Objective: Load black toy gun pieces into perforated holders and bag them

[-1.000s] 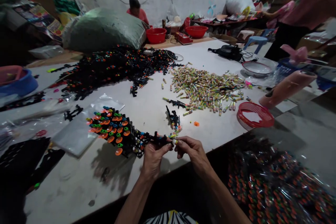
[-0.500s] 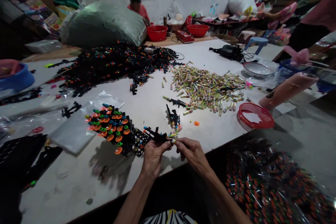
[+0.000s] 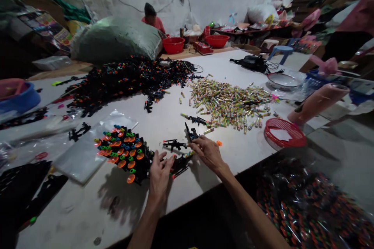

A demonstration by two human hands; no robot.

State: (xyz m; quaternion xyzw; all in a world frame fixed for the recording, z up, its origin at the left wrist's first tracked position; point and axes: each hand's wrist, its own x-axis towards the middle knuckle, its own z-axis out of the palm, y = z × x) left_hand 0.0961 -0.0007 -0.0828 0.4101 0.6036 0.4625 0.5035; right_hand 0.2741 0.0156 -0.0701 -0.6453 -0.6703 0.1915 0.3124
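Observation:
My left hand (image 3: 160, 173) is open, thumb and fingers apart, between a stack of black toy guns (image 3: 143, 168) and a couple of loose ones (image 3: 180, 165). The stack's near ends carry orange suction-cup tips and green or blue rings. My right hand (image 3: 209, 155) has its fingers drawn together, reaching left. Under its fingertips shows a small yellowish tube (image 3: 189, 155); whether they grip it or something hidden, I cannot make out. Just beyond lie a black toy gun with a red tip (image 3: 175, 144) and another toy gun (image 3: 191, 132), partly behind my right hand.
A heap of small candy-like tubes (image 3: 228, 101) lies ahead, a large pile of black toy guns (image 3: 122, 76) farther left. Clear plastic bags (image 3: 84, 159) lie left. A red basket (image 3: 284, 132) sits at the right edge. A person (image 3: 153, 19) sits across, behind a big sack (image 3: 117, 39).
My left hand has let go of the toy gun it held and moved left, its fingers spreading. My right hand has moved slightly up, away from the left hand. The view has tilted up slightly.

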